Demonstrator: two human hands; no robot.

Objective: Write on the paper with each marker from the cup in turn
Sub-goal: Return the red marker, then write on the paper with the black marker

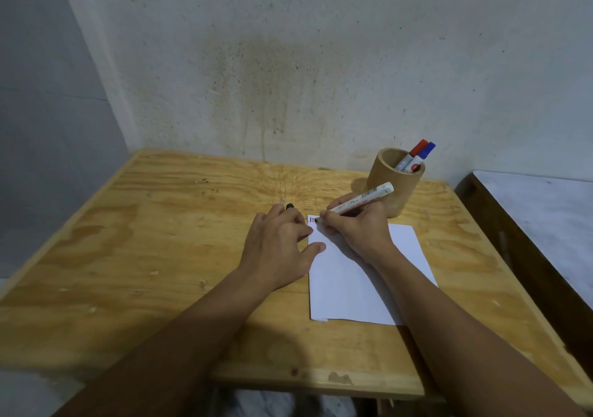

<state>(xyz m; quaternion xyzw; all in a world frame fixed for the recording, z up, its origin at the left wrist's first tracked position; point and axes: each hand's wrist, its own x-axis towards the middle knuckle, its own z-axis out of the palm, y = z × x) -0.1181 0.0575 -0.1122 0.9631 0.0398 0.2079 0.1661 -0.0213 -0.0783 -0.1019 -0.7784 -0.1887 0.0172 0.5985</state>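
Observation:
A white sheet of paper (356, 285) lies on the plywood table (160, 256). My right hand (359, 230) grips a white marker (362, 199), its dark tip touching the paper's top left corner beside short red and blue marks (312, 220). My left hand (279, 246) rests flat at the paper's left edge, thumb on the sheet; a black marker cap (289, 206) pokes out between its fingers. A bamboo cup (395, 181) behind my right hand holds a red-capped marker (417, 149) and a blue-capped marker (426, 152).
The table stands in a corner against a stained wall (288, 63). To the right, across a narrow gap, is a dark-framed surface with a pale top (545, 211). The table's front edge (321, 384) is close to me.

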